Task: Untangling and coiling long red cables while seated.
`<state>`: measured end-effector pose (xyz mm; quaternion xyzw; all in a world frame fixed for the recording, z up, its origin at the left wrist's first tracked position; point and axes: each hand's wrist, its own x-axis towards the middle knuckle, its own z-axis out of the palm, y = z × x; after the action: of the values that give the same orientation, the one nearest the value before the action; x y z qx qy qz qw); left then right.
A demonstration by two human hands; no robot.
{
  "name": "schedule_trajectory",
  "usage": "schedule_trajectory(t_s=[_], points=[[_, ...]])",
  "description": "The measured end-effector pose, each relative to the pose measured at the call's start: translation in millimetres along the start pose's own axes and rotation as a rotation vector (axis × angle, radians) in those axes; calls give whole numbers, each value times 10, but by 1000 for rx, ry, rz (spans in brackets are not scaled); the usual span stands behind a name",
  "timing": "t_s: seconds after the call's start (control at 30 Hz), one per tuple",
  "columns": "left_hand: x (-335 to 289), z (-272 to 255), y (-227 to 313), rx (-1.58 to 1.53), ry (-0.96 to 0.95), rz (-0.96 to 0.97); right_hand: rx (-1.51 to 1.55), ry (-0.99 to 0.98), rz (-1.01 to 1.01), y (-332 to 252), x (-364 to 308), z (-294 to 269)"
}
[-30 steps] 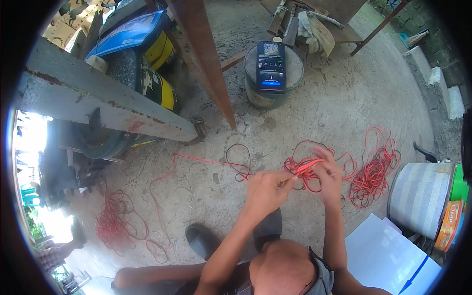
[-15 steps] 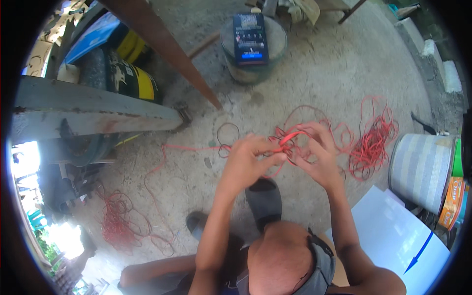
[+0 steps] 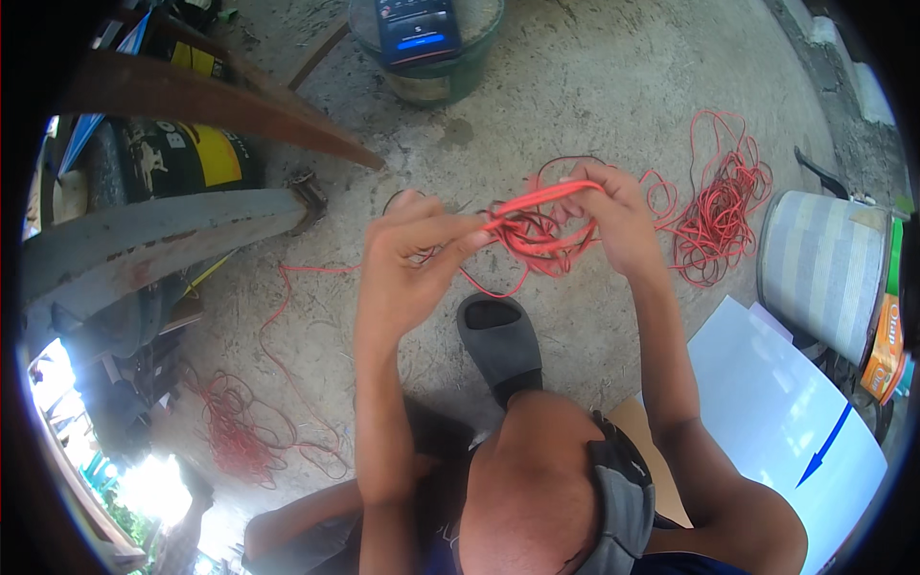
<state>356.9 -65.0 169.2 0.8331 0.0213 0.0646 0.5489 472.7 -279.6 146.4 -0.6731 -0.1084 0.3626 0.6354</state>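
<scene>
Here's the left hand [image 3: 412, 254], thumb and fingers pinched tight on the left end of the red wire bundle [image 3: 546, 246], held up between both hands! Right hand [image 3: 621, 216] at the bundle's three o'clock, fingers bent at a bright strand; clamped or not, I can't tell. Grey slipper [image 3: 508, 350] below, seven o'clock. Tangled heap [image 3: 717, 216] at three, striped tub [image 3: 824, 278] beyond, looser pile [image 3: 235, 426] at eight, and phone [image 3: 417, 34] on a bucket [image 3: 446, 88] at eleven!

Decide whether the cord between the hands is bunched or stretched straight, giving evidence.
Bunched: the red-and-black cord forms overlapping loops between the left hand and the right hand.
</scene>
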Motion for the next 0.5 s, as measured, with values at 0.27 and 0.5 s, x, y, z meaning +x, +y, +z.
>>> schedule_trajectory(t_s=[0.27, 0.5], points=[[294, 141, -147, -450, -143, -429, 843, -77, 33, 154, -149, 319], [422, 18, 264, -513, -368, -729, 1147, -210, 305, 613, -323, 701]])
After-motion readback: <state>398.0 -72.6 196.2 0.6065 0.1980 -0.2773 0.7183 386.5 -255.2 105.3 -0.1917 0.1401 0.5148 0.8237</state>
